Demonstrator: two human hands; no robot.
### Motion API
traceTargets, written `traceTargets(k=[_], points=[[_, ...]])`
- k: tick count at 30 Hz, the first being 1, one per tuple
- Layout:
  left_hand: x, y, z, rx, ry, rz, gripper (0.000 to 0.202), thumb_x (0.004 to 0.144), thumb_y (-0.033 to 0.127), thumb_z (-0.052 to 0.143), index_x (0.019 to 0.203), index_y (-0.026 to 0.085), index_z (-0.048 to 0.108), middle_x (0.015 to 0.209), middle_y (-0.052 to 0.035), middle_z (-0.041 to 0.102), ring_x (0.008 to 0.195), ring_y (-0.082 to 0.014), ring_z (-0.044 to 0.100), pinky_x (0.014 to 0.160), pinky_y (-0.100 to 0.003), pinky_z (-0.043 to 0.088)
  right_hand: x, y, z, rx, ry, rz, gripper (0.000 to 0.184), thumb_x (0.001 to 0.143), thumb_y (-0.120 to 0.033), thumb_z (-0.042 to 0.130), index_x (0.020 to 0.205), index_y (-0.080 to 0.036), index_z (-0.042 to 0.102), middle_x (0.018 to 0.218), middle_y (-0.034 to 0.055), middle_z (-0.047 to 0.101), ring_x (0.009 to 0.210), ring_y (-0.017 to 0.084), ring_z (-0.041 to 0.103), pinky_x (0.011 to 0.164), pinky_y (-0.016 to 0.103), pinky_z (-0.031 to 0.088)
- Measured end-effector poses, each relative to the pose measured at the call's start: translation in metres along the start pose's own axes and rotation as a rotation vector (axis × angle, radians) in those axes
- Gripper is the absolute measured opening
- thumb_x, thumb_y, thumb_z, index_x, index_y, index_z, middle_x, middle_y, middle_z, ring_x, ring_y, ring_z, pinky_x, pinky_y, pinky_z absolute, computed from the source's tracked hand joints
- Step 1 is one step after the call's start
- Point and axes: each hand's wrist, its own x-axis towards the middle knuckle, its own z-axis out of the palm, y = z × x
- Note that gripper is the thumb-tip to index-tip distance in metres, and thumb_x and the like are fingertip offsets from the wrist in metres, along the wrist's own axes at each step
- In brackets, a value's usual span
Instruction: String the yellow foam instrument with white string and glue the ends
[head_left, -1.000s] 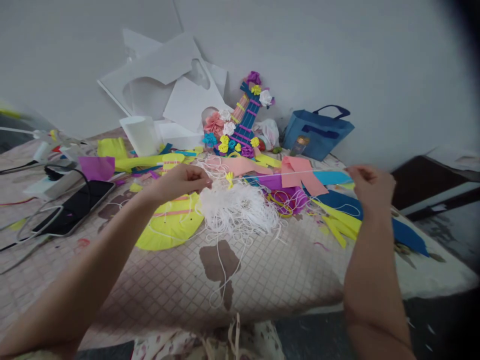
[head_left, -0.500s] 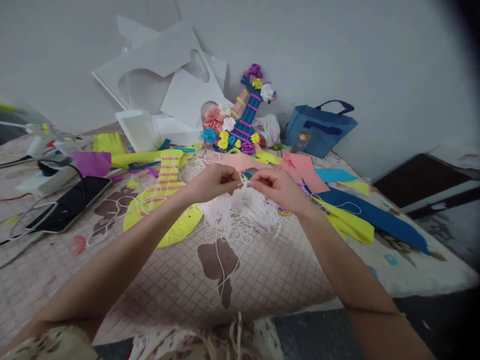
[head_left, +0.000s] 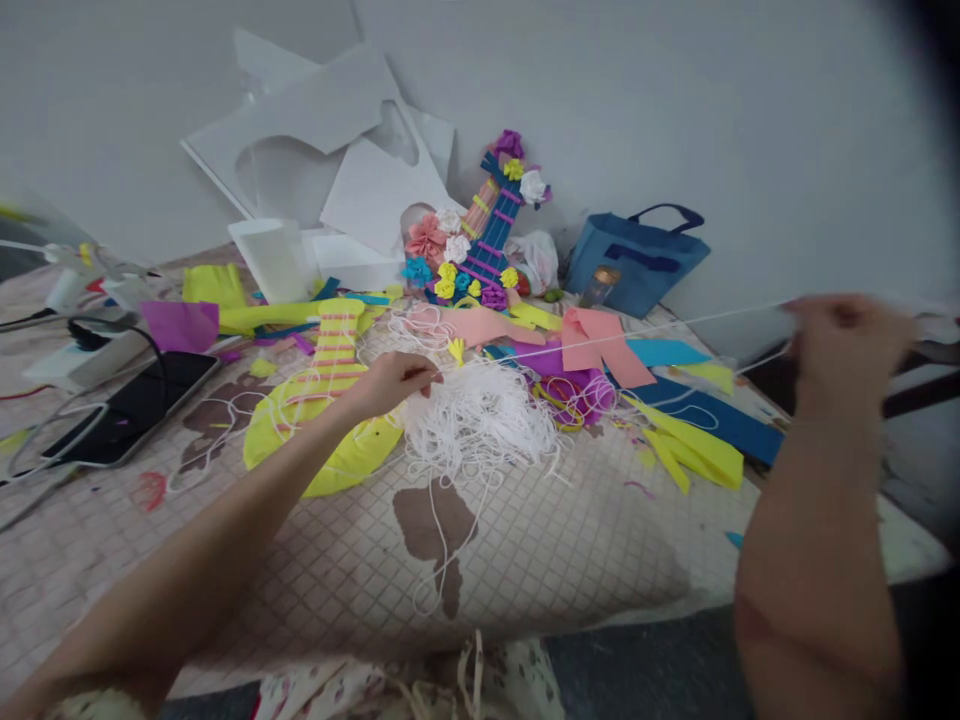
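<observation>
A tangled heap of white string point(head_left: 484, 415) lies mid-table. At its left edge my left hand point(head_left: 401, 382) is closed in a pinch on the string. Far to the right, my right hand point(head_left: 844, 330), a little blurred, is closed on the same string and raised off the table. A strand point(head_left: 675, 323) runs nearly straight between the two hands. Beside my left hand lies a yellow guitar-shaped piece point(head_left: 345, 440) with pink and yellow strips across its neck. Yellow, pink and purple crepe paper point(head_left: 559, 360) lies around the heap.
At the back stands a decorated blue guitar shape point(head_left: 491, 240) with paper flowers. White board offcuts point(head_left: 360, 190) and a white cup point(head_left: 270, 262) are to its left, a blue bag point(head_left: 637, 258) to its right. A phone point(head_left: 139, 410) and power strip point(head_left: 90, 358) sit at left.
My right hand has swept from beside the left hand far out to the right, drawing the string with it. My left hand has shifted slightly left and down.
</observation>
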Motion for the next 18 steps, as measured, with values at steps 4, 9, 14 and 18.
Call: traceTargets(k=[4, 9, 14, 18], points=[[0.003, 0.025, 0.003, -0.035, 0.028, 0.034, 0.024, 0.085, 0.028, 0.048, 0.084, 0.014, 0.067, 0.068, -0.0043, 0.069, 0.06, -0.0114, 0.059, 0.056, -0.022, 0.043, -0.045, -0.042, 0.044, 0.032, -0.304, -0.035, 0.012, 0.076, -0.027, 0.061, 0.081, -0.018, 0.068, 0.079, 0.0085, 0.063, 0.049, 0.012, 0.047, 0.046, 0.031, 0.04], [0.007, 0.059, 0.003, -0.011, 0.006, 0.123, 0.024, 0.087, 0.026, 0.047, 0.08, 0.014, 0.066, 0.067, -0.0032, 0.068, 0.061, -0.0108, 0.058, 0.059, -0.022, 0.042, -0.099, -0.156, 0.092, 0.626, -0.912, -0.104, 0.045, 0.084, -0.036, 0.055, 0.128, -0.03, 0.052, 0.118, 0.0052, 0.059, 0.056, 0.007, 0.052, 0.049, 0.025, 0.049], [0.006, 0.059, 0.003, 0.039, -0.025, 0.138, 0.022, 0.085, 0.028, 0.05, 0.078, 0.015, 0.066, 0.064, -0.0021, 0.066, 0.053, -0.0096, 0.055, 0.052, -0.021, 0.037, -0.097, -0.185, 0.107, 0.574, -0.926, -0.21, 0.018, 0.082, -0.034, 0.059, 0.083, -0.018, 0.065, 0.062, -0.0012, 0.054, 0.052, 0.008, 0.045, 0.046, 0.022, 0.038], [0.002, 0.035, 0.007, 0.131, -0.036, 0.095, 0.021, 0.084, 0.028, 0.051, 0.079, 0.017, 0.068, 0.066, -0.0017, 0.069, 0.054, -0.01, 0.056, 0.053, -0.021, 0.036, -0.063, -0.161, 0.08, 0.572, -0.581, -0.167, 0.019, 0.081, -0.038, 0.061, 0.075, -0.02, 0.062, 0.064, -0.0003, 0.054, 0.052, 0.009, 0.044, 0.046, 0.024, 0.035]])
